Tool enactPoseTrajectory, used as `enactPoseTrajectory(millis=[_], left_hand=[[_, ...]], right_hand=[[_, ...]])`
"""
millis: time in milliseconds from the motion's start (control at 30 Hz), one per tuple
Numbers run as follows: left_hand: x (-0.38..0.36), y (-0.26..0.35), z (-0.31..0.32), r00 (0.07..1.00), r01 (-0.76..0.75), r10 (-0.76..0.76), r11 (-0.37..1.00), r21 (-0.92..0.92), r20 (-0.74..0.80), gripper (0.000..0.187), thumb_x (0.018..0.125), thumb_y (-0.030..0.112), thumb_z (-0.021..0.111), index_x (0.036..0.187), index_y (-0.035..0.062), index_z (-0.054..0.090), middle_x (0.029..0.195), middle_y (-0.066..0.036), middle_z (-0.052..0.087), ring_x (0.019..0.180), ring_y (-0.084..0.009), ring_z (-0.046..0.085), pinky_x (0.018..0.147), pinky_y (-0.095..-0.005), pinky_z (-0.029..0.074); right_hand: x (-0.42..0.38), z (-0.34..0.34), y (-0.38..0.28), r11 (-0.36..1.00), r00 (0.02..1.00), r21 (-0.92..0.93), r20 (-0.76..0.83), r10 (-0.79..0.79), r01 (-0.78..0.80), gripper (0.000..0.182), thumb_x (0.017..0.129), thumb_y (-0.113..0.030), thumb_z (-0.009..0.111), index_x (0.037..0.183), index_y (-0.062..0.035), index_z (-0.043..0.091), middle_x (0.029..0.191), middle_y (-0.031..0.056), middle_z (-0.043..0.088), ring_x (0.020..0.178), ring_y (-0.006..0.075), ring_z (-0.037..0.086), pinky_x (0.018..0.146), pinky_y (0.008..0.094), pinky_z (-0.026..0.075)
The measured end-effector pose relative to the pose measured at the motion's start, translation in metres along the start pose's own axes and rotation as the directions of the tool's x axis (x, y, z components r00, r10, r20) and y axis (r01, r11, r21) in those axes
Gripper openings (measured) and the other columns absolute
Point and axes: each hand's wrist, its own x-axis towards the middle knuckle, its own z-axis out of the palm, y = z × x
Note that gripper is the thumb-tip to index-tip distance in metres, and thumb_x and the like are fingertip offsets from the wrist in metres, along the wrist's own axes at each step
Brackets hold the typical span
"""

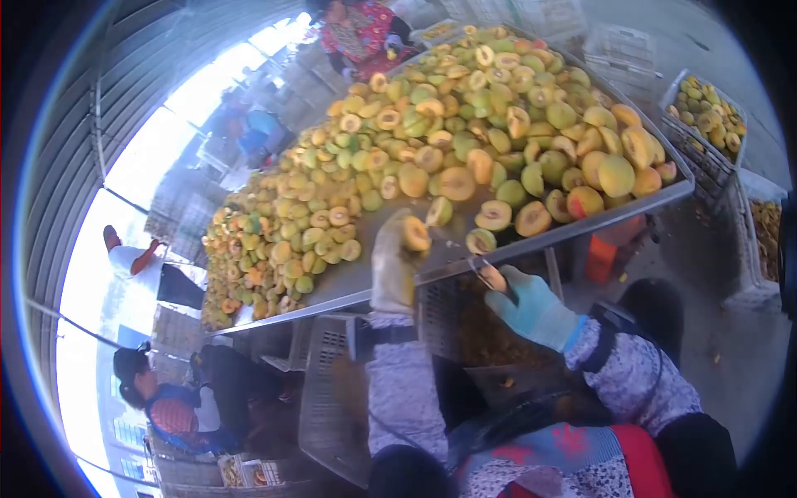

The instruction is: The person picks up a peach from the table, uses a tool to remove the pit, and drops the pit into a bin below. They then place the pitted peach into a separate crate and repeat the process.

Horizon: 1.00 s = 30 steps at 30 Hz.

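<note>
A large heap of halved yellow-green fruit [423, 141] lies on a metal table [398, 212]. My left hand [393, 264], in a pale, stained glove, is at the table's near edge with its fingers round a fruit half [416, 234]. To the right, my right hand [531, 307], in a light blue glove, is closed on a small tool with a wooden handle [493, 278] and a metal loop at its tip. That tip is close to a fruit half [481, 241] at the table's edge.
Crates of fruit [706, 116] and darker pieces [765, 236] stand at the right. An empty-looking plastic crate [328, 390] is below the table. People stand at the far side [361, 37] and left [137, 261], with another seated lower left [178, 407].
</note>
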Motion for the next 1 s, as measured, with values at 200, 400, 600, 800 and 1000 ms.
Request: enactPoseTrajectory(millis=[200, 400, 600, 800, 1000], left_hand=[[-0.047, 0.021, 0.041, 0.991, 0.136, -0.135, 0.988, -0.071, 0.014, 0.053, 0.103, 0.046, 0.037, 0.127, 0.0042, 0.059, 0.097, -0.004, 0.067, 0.066, -0.0093, 0.057, 0.047, -0.0179, 0.037], [-0.056, 0.006, 0.041, 0.997, -0.034, 0.019, 0.981, 0.191, 0.080, 0.052, 0.107, 0.041, 0.031, 0.121, 0.0014, 0.061, 0.096, -0.008, 0.068, 0.069, -0.0094, 0.058, 0.051, -0.0185, 0.039], [-0.067, 0.006, 0.053, 0.986, -0.163, 0.164, 0.967, 0.196, 0.009, 0.057, 0.108, 0.042, 0.030, 0.117, -0.0043, 0.061, 0.099, -0.014, 0.068, 0.084, -0.0203, 0.066, 0.071, -0.0271, 0.052], [-0.071, -0.002, 0.046, 0.940, -0.339, 0.324, 0.874, 0.347, 0.102, 0.058, 0.107, 0.042, 0.033, 0.115, -0.0086, 0.060, 0.100, -0.016, 0.068, 0.086, -0.0228, 0.066, 0.081, -0.0335, 0.054], [-0.071, 0.002, 0.041, 0.961, -0.253, 0.192, 0.902, 0.350, 0.198, 0.059, 0.107, 0.045, 0.032, 0.121, -0.0062, 0.057, 0.101, -0.015, 0.068, 0.085, -0.0212, 0.065, 0.081, -0.0334, 0.054]], right_hand=[[0.018, 0.026, -0.002, 0.986, 0.976, -0.071, -0.148, -0.162, 0.153, 0.025, 0.090, -0.026, 0.062, 0.103, -0.0051, 0.056, 0.079, 0.0238, 0.066, 0.075, 0.0452, 0.064, 0.066, 0.0519, 0.051], [0.019, 0.030, -0.012, 0.963, 0.998, -0.267, -0.048, -0.047, 0.032, 0.028, 0.089, -0.029, 0.061, 0.106, -0.0072, 0.054, 0.079, 0.0190, 0.067, 0.074, 0.0413, 0.066, 0.066, 0.0524, 0.052], [0.017, 0.033, -0.011, 0.963, 0.999, -0.268, 0.044, 0.023, -0.011, 0.030, 0.089, -0.026, 0.060, 0.112, -0.0081, 0.053, 0.081, 0.0187, 0.068, 0.078, 0.0415, 0.066, 0.068, 0.0522, 0.052], [0.009, 0.034, -0.007, 0.968, 0.986, -0.234, 0.112, 0.122, -0.093, 0.029, 0.089, -0.027, 0.061, 0.110, -0.0076, 0.055, 0.085, 0.0198, 0.068, 0.082, 0.0410, 0.067, 0.072, 0.0524, 0.053], [0.003, 0.033, -0.007, 0.979, 0.980, -0.164, 0.137, 0.143, -0.120, 0.027, 0.090, -0.028, 0.061, 0.108, -0.0077, 0.059, 0.086, 0.0210, 0.068, 0.085, 0.0421, 0.066, 0.074, 0.0514, 0.053]])
